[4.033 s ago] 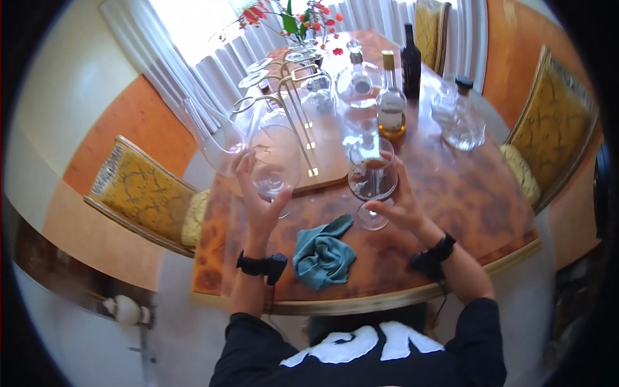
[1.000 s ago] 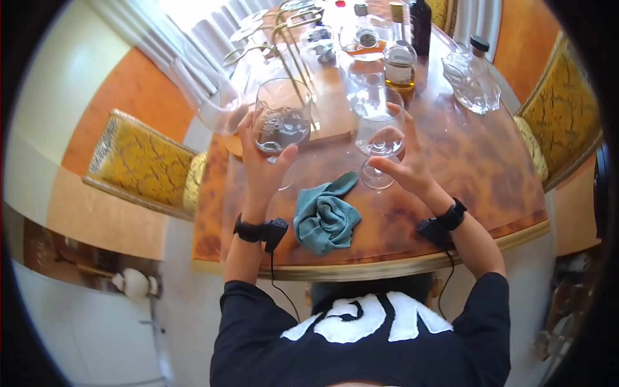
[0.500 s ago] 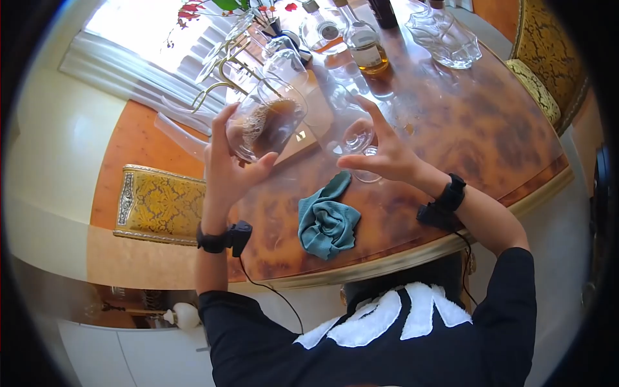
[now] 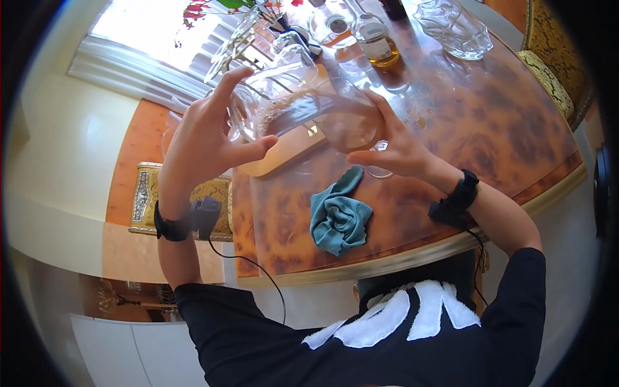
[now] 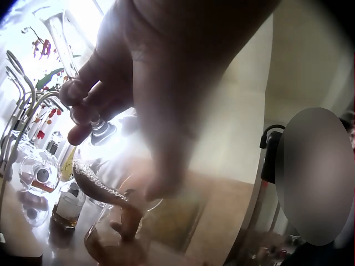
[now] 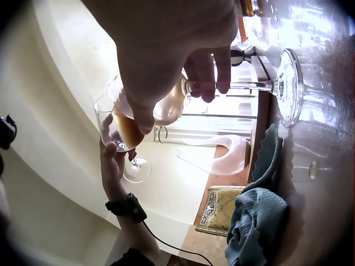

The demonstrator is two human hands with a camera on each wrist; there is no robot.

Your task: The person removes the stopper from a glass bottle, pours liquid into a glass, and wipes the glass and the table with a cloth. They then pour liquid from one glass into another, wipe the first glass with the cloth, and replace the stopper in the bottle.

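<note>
My left hand (image 4: 206, 132) grips the stem of a wine glass (image 6: 104, 119), tipped on its side with frothy brown liquid (image 5: 100, 185) lying toward its rim. That rim overlaps the mouth of a second wine glass (image 4: 354, 129) in the head view. My right hand (image 4: 403, 145) holds this second glass by the stem, its fingers curled round it in the right wrist view; a brownish tint shows in the bowl (image 6: 169, 108). The foot (image 6: 289, 88) of this glass is close over the table. A crumpled teal cloth (image 4: 340, 222) lies on the table in front of me.
Behind the hands stands a wooden board (image 4: 290, 153) with brass glass hooks. Farther back are a bottle of amber liquid (image 4: 375, 40), a round decanter (image 4: 332, 24), a ribbed clear decanter (image 4: 454, 29) and flowers. A curved glass decanter (image 6: 224, 158) is at the left. Small drops spot the table.
Four seconds ago the liquid was in the right glass; a second ago it was in the left one. Since then my left hand has risen and tipped its glass toward the right one.
</note>
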